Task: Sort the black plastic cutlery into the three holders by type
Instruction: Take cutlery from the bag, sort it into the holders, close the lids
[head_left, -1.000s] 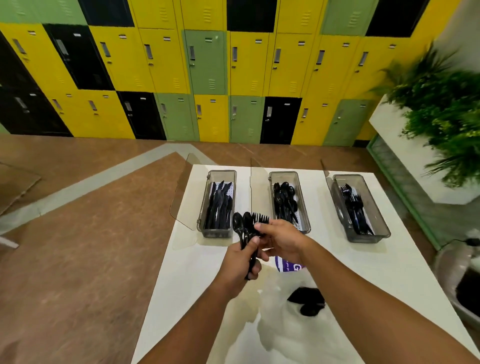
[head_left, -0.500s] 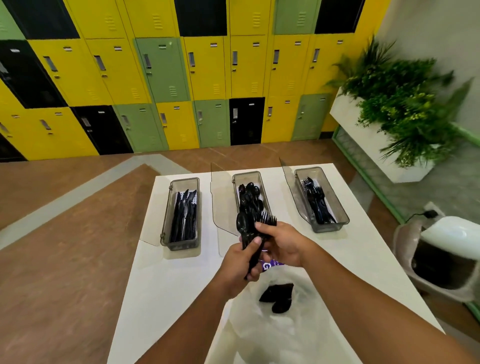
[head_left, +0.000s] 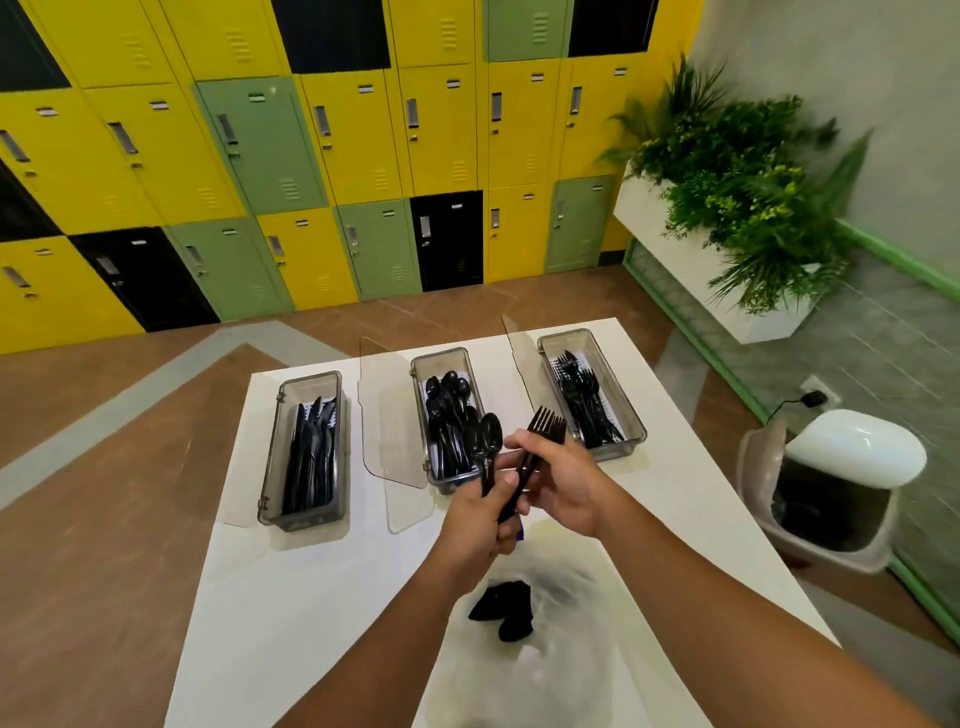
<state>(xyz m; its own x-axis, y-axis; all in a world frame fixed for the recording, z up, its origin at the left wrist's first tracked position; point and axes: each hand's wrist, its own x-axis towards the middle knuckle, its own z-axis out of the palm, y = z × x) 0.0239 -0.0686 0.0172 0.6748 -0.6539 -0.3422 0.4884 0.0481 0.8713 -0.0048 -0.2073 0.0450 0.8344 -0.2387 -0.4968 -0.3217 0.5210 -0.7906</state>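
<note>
I can make out no legible text from here. The small plates (head_left: 366, 88) on the locker doors across the top of the frame are too blurred, and the purple sliver (head_left: 520, 530) just below centre shows no letters.

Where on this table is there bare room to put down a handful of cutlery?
Bare tabletop lies nearer than the knife holder, left of the plastic bag; a smaller strip lies nearer than the fork holder. Between holders, open lids crowd the surface.

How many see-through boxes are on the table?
3: the left box holds knives, the middle box holds spoons, the right box holds forks.
</note>
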